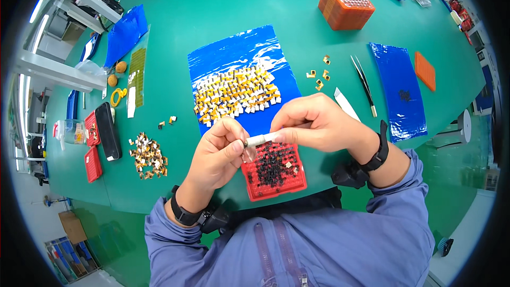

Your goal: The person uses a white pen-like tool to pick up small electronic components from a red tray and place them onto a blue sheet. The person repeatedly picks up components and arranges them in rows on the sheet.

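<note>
Above the red tray [276, 194] I hold a short white strip-like piece [258, 140] between both hands; its exact kind does not show. My left hand [220, 151] pinches its left end, where a small dark bit shows at the fingertips. With thumb and forefinger, my right hand [313, 125] grips the right end. Many small black parts [273, 165] and a few pale ones lie in the tray. Beyond my hands, rows of small yellow, white and black pieces [234, 93] stand on a blue film sheet [228, 50].
Loose gold pieces [147, 155] lie in a pile at left, near a black case [108, 130] and yellow scissors [118, 95]. To the right are tweezers [363, 82], a white blade-shaped strip [346, 104] and another blue sheet [396, 82]. Stacked orange trays [346, 8] stand farther back.
</note>
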The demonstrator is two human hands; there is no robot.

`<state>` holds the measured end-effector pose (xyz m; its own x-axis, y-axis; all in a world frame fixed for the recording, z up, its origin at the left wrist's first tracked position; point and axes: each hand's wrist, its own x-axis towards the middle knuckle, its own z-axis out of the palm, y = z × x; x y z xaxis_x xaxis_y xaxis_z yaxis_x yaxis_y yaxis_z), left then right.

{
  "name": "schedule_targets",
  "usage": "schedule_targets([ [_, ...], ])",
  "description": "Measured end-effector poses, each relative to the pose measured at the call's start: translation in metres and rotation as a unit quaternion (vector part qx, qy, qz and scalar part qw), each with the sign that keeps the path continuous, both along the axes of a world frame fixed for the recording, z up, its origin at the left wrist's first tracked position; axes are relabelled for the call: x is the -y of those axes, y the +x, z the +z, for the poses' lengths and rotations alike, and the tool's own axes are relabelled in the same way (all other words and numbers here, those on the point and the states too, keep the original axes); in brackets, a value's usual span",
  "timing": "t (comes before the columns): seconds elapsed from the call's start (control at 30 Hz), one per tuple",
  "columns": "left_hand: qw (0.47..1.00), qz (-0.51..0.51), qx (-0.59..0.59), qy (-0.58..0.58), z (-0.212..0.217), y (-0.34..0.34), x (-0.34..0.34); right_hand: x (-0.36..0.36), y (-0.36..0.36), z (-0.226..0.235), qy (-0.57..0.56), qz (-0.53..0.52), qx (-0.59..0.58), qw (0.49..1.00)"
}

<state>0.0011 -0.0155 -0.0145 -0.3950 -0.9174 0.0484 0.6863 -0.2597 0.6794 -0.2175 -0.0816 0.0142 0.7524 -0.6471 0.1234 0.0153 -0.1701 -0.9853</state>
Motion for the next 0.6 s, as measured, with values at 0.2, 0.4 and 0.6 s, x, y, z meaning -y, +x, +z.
schedule_targets([
  [0.2,1.000,0.011,0.013,0.000,0.001,-0.001,-0.003,0.001,0.000,-0.005,0.068,0.027,-0.002,0.997],
  [0.4,0.999,-0.004,0.031,-0.010,0.001,0.000,-0.002,0.003,-0.003,0.004,0.023,0.044,-0.046,0.998],
  [0.6,0.995,0.011,0.102,-0.003,0.006,0.001,-0.003,0.003,-0.004,0.005,0.015,0.047,-0.050,0.998],
])
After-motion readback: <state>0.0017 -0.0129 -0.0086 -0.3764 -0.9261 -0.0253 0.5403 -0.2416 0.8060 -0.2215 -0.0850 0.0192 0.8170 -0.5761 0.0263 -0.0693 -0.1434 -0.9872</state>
